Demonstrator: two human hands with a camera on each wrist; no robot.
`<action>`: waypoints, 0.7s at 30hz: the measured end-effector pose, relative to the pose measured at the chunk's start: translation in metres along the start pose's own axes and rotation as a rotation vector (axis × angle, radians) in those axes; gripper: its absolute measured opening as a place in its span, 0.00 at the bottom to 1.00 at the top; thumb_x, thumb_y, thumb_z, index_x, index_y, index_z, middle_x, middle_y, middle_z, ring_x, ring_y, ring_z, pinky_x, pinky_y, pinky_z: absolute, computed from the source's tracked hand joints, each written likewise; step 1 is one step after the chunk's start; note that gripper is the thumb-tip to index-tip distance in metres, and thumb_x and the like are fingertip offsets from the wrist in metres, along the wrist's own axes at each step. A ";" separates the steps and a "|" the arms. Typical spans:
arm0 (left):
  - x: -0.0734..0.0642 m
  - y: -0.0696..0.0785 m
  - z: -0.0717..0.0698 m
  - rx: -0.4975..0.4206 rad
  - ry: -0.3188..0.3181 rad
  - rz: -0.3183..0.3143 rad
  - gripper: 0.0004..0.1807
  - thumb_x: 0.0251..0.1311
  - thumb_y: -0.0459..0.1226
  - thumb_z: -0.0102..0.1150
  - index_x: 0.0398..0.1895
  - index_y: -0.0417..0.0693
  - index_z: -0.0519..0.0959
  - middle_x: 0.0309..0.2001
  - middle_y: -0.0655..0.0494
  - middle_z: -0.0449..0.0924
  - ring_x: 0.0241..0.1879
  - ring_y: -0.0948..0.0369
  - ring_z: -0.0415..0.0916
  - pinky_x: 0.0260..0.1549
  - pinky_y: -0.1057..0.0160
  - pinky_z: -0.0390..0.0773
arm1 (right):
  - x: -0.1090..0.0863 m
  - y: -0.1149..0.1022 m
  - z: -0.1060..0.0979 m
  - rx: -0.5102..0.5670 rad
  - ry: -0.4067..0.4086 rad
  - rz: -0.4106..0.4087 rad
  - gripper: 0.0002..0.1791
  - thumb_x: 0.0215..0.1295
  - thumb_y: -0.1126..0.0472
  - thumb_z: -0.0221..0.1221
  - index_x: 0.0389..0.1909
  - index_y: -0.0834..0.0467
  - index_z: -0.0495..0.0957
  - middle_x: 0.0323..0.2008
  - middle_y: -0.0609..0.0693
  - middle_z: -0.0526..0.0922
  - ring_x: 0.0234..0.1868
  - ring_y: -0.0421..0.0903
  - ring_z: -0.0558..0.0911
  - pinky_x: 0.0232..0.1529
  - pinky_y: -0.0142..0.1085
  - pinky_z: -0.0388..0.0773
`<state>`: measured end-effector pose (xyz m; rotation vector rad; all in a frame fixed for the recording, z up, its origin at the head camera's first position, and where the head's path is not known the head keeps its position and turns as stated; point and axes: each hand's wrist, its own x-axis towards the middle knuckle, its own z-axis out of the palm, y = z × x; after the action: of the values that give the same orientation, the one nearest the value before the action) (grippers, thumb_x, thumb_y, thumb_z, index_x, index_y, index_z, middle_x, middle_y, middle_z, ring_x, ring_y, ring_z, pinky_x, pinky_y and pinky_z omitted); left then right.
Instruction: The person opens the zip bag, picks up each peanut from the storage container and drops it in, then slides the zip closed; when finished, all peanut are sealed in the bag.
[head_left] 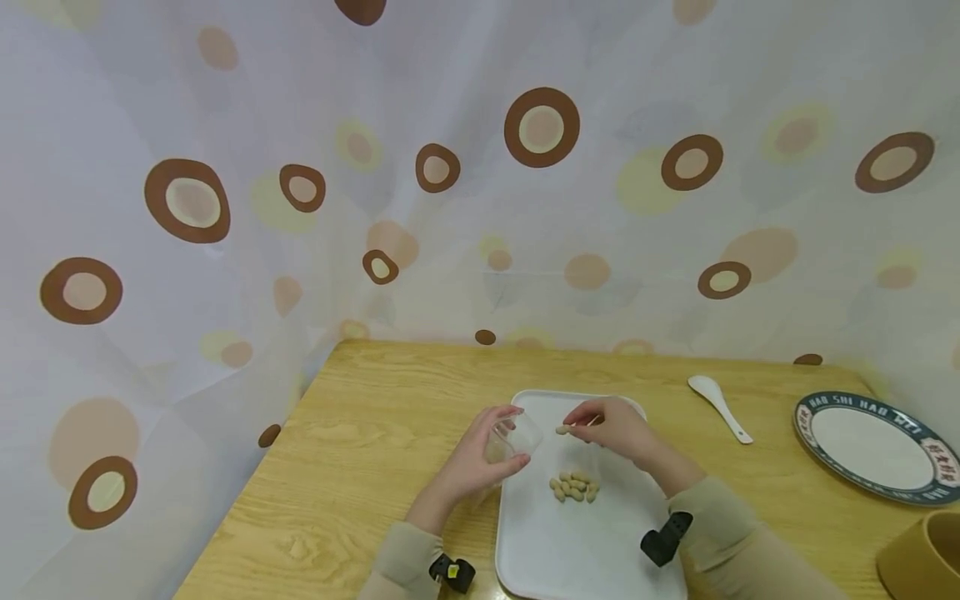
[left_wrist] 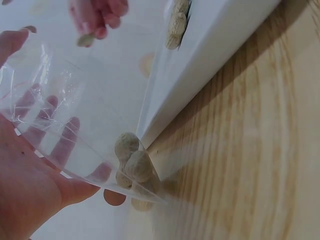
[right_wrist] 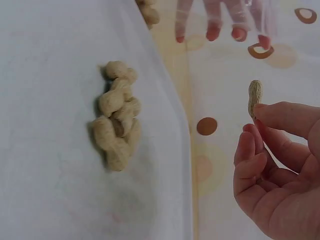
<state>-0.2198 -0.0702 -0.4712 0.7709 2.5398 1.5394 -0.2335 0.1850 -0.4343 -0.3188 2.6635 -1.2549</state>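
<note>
One tan, ridged peanut (head_left: 562, 430) at the head frame's lower centre is pinched by the right hand's (head_left: 613, 429) fingers; the left hand (head_left: 480, 450), fingers widely curved, grips a clear plastic bag (head_left: 521, 435) whose limp rim could buckle, deflecting the peanut.

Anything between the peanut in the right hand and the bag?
Nothing visible. The right hand pinches the peanut beside the bag, with only an open gap above the tray between them. The left hand holds the bag from its other side.
</note>
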 end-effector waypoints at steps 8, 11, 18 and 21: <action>-0.001 -0.001 0.000 0.004 0.004 0.002 0.34 0.60 0.47 0.66 0.69 0.58 0.66 0.62 0.49 0.70 0.61 0.54 0.69 0.62 0.41 0.66 | -0.004 -0.026 -0.007 0.003 0.033 -0.062 0.09 0.66 0.58 0.64 0.43 0.57 0.85 0.37 0.51 0.83 0.35 0.45 0.77 0.36 0.35 0.75; 0.000 0.000 0.000 0.002 -0.003 0.001 0.34 0.60 0.48 0.66 0.69 0.59 0.66 0.62 0.50 0.70 0.61 0.54 0.69 0.62 0.42 0.66 | -0.005 -0.032 -0.007 0.002 0.039 -0.081 0.09 0.66 0.58 0.64 0.42 0.56 0.85 0.37 0.51 0.83 0.36 0.44 0.78 0.35 0.35 0.76; -0.002 0.002 0.001 -0.005 -0.008 0.006 0.34 0.60 0.47 0.66 0.69 0.56 0.65 0.64 0.44 0.69 0.61 0.52 0.69 0.61 0.41 0.67 | -0.008 -0.045 -0.001 0.047 0.022 -0.114 0.08 0.65 0.60 0.64 0.42 0.58 0.85 0.36 0.51 0.83 0.36 0.44 0.78 0.35 0.37 0.76; -0.002 0.002 0.001 0.007 -0.009 0.007 0.34 0.60 0.47 0.66 0.69 0.58 0.65 0.64 0.47 0.69 0.61 0.53 0.69 0.61 0.41 0.68 | -0.008 -0.048 0.001 0.045 0.016 -0.139 0.08 0.65 0.60 0.64 0.42 0.58 0.85 0.36 0.50 0.83 0.35 0.44 0.77 0.35 0.37 0.76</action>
<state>-0.2170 -0.0692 -0.4706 0.7866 2.5405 1.5269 -0.2197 0.1572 -0.3970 -0.4965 2.6620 -1.3595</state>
